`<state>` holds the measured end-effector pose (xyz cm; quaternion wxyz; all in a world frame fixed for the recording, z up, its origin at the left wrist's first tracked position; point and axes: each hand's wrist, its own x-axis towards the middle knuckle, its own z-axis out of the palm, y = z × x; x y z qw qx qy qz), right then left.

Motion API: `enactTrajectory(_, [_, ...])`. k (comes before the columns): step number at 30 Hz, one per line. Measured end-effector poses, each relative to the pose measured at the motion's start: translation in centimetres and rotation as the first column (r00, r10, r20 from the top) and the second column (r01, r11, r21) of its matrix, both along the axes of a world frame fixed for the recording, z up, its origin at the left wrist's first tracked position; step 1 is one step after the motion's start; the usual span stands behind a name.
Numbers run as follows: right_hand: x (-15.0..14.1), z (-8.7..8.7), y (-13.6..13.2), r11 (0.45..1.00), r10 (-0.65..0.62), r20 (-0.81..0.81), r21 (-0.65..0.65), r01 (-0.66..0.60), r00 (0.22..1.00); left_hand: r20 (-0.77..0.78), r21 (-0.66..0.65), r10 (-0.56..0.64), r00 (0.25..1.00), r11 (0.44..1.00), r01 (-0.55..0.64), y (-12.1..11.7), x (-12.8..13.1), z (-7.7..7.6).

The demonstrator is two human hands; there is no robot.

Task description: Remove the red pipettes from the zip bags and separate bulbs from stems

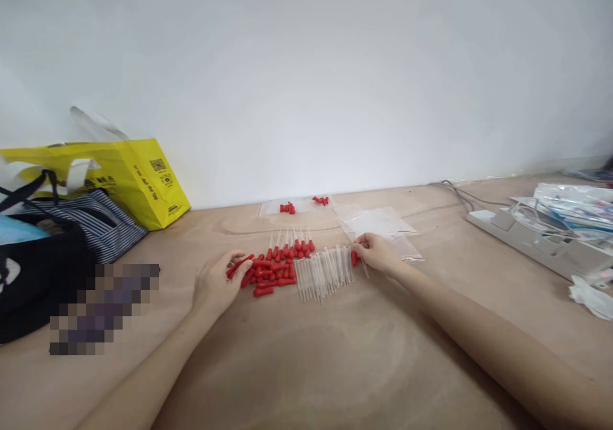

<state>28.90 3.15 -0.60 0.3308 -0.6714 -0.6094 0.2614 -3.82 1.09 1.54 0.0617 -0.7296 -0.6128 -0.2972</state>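
Observation:
My left hand (pixel 218 282) is closed on a red rubber bulb (pixel 239 266), held between thumb and fingers at the left side of a pile of red rubber bulbs (pixel 268 273). To the right of the pile lies a row of clear dropper tubes (pixel 323 273). At that row's right end, my right hand (pixel 377 252) pinches a clear dropper tube (pixel 365 268), which points down toward the table. Another red bulb (pixel 354 258) shows beside its fingertips. Behind the pile, several droppers with red bulbs fitted (pixel 297 246) lie with their tubes pointing away.
Clear plastic bags (pixel 378 223) lie behind my right hand, and a bag with red-bulbed droppers (pixel 301 206) is near the wall. A yellow bag (pixel 160 187) and a striped pouch (pixel 112 216) stand left. A white power strip (pixel 517 235) with cables is at right.

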Motion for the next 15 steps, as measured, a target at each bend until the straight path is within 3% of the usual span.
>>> enactTrajectory(4, [-0.7,0.3,1.3,0.994,0.008,0.005,-0.106,-0.007,1.000,0.021,-0.197,0.103,0.994,0.975,-0.097,0.6,-2.4,0.4])
enactTrajectory(9, [-1.6,0.6,1.7,0.985,0.010,0.029,-0.170,-0.005,1.000,0.044,-0.260,0.132,0.990,0.958,-0.117,1.2,-3.7,0.3])
enactTrajectory(15, [-1.9,0.6,1.6,0.987,0.027,0.085,-0.159,-0.013,0.996,0.052,-0.325,0.158,0.986,0.936,-0.133,1.4,-4.1,0.0])
